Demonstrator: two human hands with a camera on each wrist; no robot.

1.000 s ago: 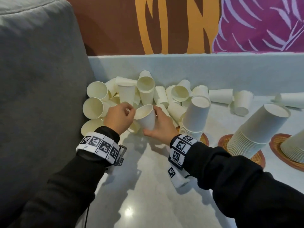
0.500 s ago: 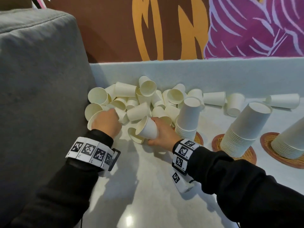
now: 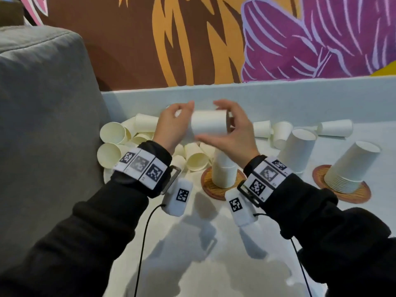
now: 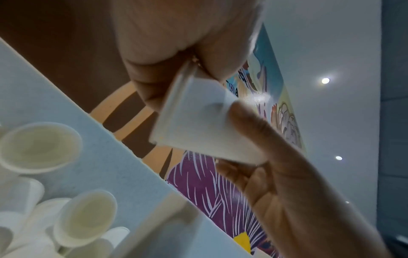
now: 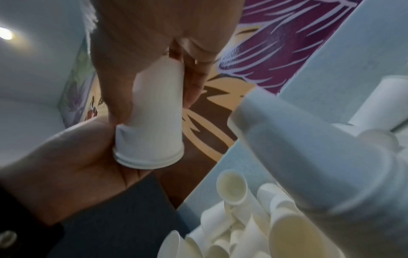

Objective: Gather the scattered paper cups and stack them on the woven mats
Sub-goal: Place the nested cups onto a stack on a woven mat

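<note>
Paper cups nested together (image 3: 209, 124) are held sideways between both hands, up in the air above the near stack (image 3: 225, 170). The right hand (image 3: 234, 131) wraps the narrow end with thumb below and fingers over the top; the left hand (image 3: 171, 125) cups the rim end, where the right wrist view shows two rims pressed one into the other against its palm. A moment ago the hands were down in the loose pile (image 3: 137, 142), the right hand holding one cup low by the tabletop — now they have come up and joined what they picked. That looks like a small bundle ready to go onto a stack, so the next move is probably turning it mouth-down and lowering it.

Directly under the bundle, the near stack stands on its woven mat (image 3: 209, 185). To the right of that stack are two more upturned stacks (image 3: 297, 151), the far one (image 3: 351, 168) on another mat (image 3: 342, 189). Left of and behind the near stack, many cups still lie scattered — a good deal remains.
</note>
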